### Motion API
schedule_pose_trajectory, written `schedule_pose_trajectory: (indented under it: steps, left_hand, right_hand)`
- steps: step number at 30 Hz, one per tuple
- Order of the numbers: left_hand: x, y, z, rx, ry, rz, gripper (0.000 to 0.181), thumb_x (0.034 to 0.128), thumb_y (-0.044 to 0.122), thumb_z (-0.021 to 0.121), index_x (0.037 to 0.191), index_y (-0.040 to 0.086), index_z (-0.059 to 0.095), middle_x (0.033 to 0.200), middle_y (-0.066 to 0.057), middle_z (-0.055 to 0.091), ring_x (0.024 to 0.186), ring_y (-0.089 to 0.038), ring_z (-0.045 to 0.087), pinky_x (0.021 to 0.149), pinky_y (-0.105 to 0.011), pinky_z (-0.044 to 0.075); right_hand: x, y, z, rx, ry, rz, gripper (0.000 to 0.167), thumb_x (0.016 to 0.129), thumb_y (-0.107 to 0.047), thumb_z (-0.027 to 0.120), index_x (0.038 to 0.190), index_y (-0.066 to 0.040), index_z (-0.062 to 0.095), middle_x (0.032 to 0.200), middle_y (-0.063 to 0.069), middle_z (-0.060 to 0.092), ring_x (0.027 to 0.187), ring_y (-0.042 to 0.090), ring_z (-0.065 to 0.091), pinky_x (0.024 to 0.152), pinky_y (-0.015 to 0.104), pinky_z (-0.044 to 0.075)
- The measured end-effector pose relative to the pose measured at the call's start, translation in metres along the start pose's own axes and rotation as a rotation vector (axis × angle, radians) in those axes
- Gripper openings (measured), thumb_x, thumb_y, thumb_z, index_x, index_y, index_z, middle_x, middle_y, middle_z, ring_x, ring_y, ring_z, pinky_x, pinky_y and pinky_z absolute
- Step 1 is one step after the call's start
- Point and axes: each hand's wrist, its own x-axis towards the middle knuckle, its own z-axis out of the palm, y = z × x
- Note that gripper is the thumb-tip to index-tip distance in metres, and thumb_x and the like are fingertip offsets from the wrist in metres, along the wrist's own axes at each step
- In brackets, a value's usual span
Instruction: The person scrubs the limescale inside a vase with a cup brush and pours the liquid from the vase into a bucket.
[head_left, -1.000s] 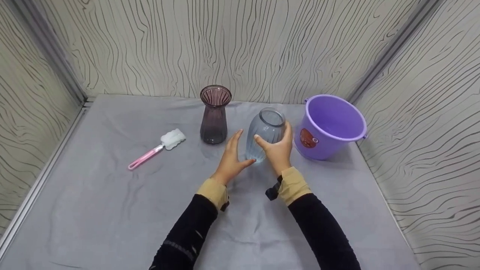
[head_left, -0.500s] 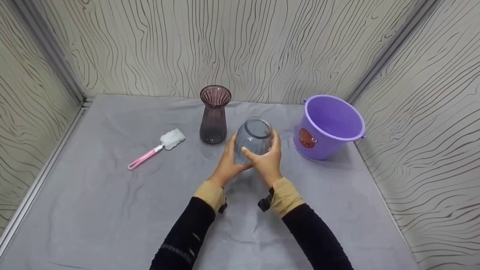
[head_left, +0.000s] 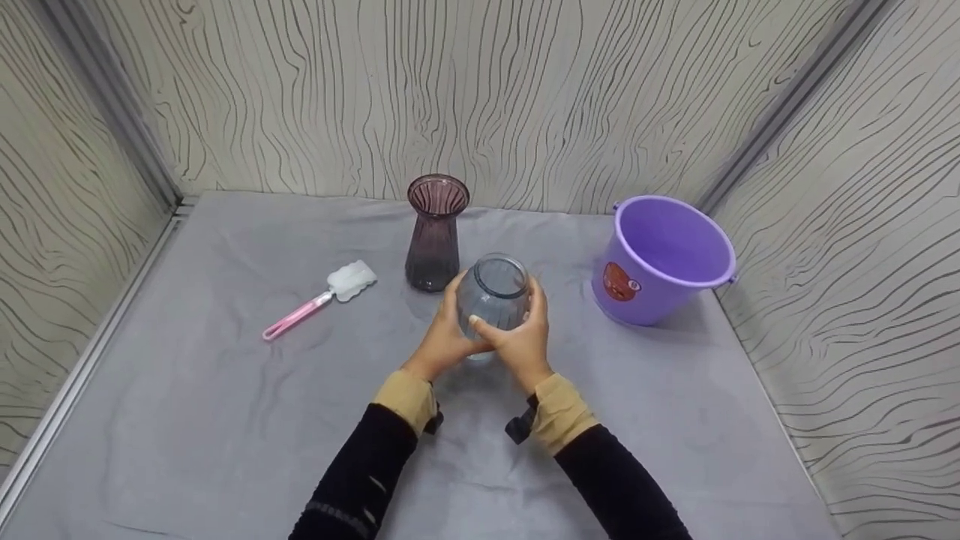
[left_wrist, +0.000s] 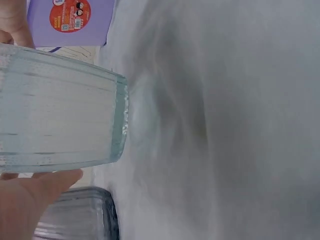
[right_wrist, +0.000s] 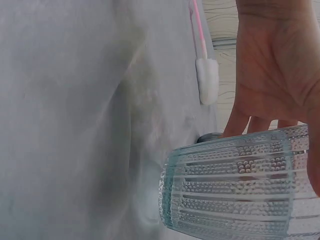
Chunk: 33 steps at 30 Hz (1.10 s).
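Observation:
A clear bluish ribbed glass vase [head_left: 491,296] is between my two hands, in front of the purple vase. My left hand [head_left: 442,341] grips its left side, fingers curved along the glass. On the other side my right hand [head_left: 521,341] holds it, thumb across the near face. The vase's mouth faces up. Its base [left_wrist: 120,117] seems raised a little off the cloth in the left wrist view. Glass and hands hide some of the fingers. Just behind stands a purple glass vase [head_left: 433,251] with a flared rim, touched by neither hand.
A sponge brush [head_left: 350,281] with a pink handle lies on the grey cloth [head_left: 225,420] to the left. At the right stands a purple bucket [head_left: 652,270] with a red sticker. Patterned walls [head_left: 495,97] enclose the back and sides.
The bluish vase has come left and nearer, away from the bucket. My left hand, apart from it a second ago, has closed around its left side. The view has shifted slightly.

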Motion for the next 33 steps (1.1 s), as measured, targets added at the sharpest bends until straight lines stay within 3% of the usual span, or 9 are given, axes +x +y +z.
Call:
schedule_pose_trajectory:
  steps: [10,17,22,33]
  left_hand:
    - [-0.015,-0.013,-0.013,-0.019,0.055,0.047,0.115,0.0689,0.016,0.095,0.158,0.016,0.023,0.158,-0.01,0.037,0.143,-0.026,0.038,0.117,-0.049,0.03]
    - [-0.023,-0.008,-0.023,0.036,0.065,0.061,0.113,0.0684,0.008,0.094,0.157,0.007,0.024,0.157,-0.017,0.038,0.143,-0.031,0.04,0.117,-0.051,0.03]
    - [-0.024,-0.02,-0.027,0.012,0.073,0.087,0.113,0.0673,0.011,0.096,0.157,0.013,0.026,0.157,-0.011,0.04,0.143,-0.027,0.039,0.117,-0.05,0.031]
    - [-0.028,-0.022,-0.029,0.039,0.072,0.028,0.115,0.0689,0.02,0.095,0.159,0.014,0.023,0.16,-0.012,0.035,0.145,-0.027,0.035,0.117,-0.05,0.03]
  right_hand:
    - [-0.011,-0.001,0.012,0.05,-0.066,-0.035,0.106,0.066,-0.021,0.096,0.152,-0.003,0.037,0.151,0.016,0.042,0.137,0.032,0.042,0.11,0.056,0.038]
    - [-0.016,-0.002,0.021,0.06,-0.069,-0.052,0.107,0.062,-0.013,0.098,0.15,-0.002,0.038,0.149,0.018,0.042,0.137,0.035,0.042,0.11,0.056,0.039]
    - [-0.019,-0.002,0.025,0.055,-0.071,-0.072,0.108,0.062,-0.018,0.098,0.15,-0.004,0.039,0.147,0.017,0.043,0.135,0.033,0.043,0.108,0.055,0.041]
    - [-0.017,-0.001,0.026,0.021,-0.112,-0.07,0.111,0.064,-0.025,0.097,0.154,-0.009,0.033,0.149,0.013,0.04,0.136,0.028,0.042,0.111,0.051,0.038]
